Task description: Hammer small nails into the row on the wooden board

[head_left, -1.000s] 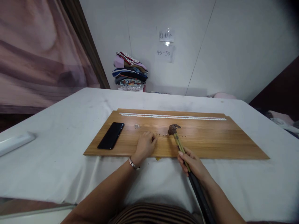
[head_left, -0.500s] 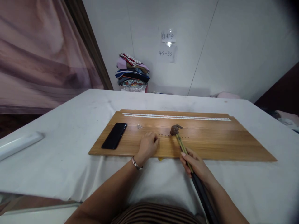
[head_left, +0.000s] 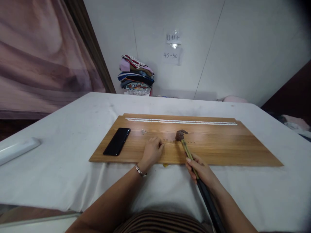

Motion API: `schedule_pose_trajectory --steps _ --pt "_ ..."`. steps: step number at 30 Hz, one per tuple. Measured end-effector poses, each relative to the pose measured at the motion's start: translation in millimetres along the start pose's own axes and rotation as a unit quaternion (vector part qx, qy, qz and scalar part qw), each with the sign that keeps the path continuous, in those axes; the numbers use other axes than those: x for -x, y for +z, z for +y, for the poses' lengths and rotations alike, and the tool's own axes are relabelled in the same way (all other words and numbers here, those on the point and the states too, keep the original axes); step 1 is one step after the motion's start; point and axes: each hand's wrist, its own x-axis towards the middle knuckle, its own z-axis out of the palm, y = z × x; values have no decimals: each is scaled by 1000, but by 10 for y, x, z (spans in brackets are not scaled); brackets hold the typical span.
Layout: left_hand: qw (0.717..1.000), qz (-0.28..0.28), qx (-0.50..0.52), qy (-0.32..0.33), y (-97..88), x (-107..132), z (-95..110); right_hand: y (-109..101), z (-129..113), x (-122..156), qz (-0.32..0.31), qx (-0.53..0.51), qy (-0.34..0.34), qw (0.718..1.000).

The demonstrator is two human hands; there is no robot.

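My right hand [head_left: 200,168] is wrapped around the handle of a claw hammer [head_left: 187,147]. The hammer's rusty head is over the middle of a wooden board [head_left: 230,145], close to a row of small nails [head_left: 167,140] that runs across the wood. Whether the head touches one of them I cannot tell. My left hand [head_left: 152,150] rests on the board left of that row, fingers curled together. Anything inside those fingers is hidden. A few loose nails [head_left: 143,131] lie behind the left hand.
A black phone [head_left: 117,141] lies at the board's left end. Two white measuring strips [head_left: 181,121] run along its far side. A white cloth [head_left: 60,145] covers the table, with a white roll [head_left: 19,149] at left. Folded clothes [head_left: 137,76] are stacked behind, by the wall.
The whole view has shifted slightly, so everything sits a little further left. Both hands and the hammer keep nearly the same places over the board.
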Motion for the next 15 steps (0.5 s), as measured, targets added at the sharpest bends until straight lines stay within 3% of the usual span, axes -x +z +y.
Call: schedule_pose_trajectory --steps 15 --pt "999 35 -25 -31 45 -10 -39 12 -14 3 -3 12 1 1000"
